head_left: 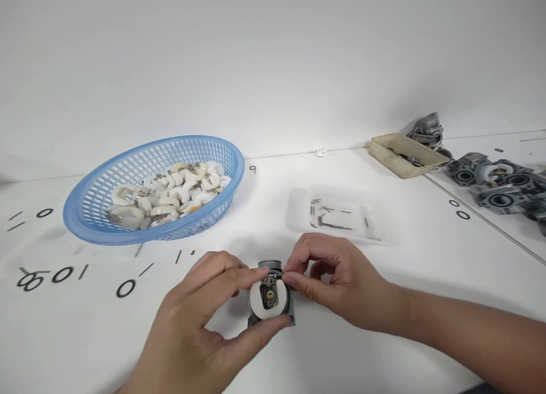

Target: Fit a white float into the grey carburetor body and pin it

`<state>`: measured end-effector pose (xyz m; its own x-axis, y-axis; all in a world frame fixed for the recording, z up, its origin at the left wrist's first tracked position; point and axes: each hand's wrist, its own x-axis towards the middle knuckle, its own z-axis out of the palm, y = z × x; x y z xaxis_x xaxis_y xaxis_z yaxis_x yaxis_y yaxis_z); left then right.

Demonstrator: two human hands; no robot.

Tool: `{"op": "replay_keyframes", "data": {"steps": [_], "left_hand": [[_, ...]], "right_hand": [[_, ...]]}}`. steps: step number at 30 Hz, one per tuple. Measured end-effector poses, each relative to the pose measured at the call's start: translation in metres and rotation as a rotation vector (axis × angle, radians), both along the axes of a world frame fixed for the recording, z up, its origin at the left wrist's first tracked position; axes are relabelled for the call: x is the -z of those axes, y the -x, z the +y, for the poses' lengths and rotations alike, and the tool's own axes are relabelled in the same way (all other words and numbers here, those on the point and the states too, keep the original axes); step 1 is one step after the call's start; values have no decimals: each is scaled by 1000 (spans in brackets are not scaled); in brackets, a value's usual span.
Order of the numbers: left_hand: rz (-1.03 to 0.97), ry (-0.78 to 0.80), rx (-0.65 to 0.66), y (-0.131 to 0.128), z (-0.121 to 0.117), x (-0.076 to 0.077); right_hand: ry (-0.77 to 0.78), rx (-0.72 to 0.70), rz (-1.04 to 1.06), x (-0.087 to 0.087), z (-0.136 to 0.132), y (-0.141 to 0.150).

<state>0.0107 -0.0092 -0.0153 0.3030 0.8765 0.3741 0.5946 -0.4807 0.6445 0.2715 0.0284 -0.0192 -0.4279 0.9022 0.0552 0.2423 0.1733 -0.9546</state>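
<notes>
A grey metal carburetor body (292,313) stands on the white table in front of me, with a white C-shaped float (269,312) lying in its open top. Brass parts show inside the float's curve. My left hand (209,309) grips the carburetor, thumb along the near side and index fingertip by the metal hinge (269,278) of the float. At the hinge's right end, my right hand (336,272) has thumb and index finger pinched together. Whatever sits between those fingertips is too small and hidden to name.
A blue plastic basket (91,235) full of white floats stands at the left. Beyond my right hand is a clear shallow tray (341,192) with several thin metal pins. A cream bin (394,165) and more carburetors (499,181) are at the right. Black rings (125,288) lie at the left.
</notes>
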Motion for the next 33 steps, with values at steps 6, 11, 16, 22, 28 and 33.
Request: {"op": "replay_keyframes", "data": {"steps": [6, 11, 16, 22, 28, 33], "left_hand": [[43, 51, -49, -5, -7, -8], [174, -51, -129, -1, -10, -2], [322, -215, -114, 4, -14, 2], [307, -249, -110, 5, -16, 1], [296, -251, -110, 6, -16, 5], [299, -219, -108, 5, -16, 6]], "right_hand": [[-19, -13, -16, -2, 0, 0], [18, -5, 25, -3, -3, 0], [33, -20, 48, -2, -3, 0], [-9, -15, 43, -2, 1, 0], [14, -16, 18, -6, 1, -1], [126, -18, 28, -6, 0, -1]]}}
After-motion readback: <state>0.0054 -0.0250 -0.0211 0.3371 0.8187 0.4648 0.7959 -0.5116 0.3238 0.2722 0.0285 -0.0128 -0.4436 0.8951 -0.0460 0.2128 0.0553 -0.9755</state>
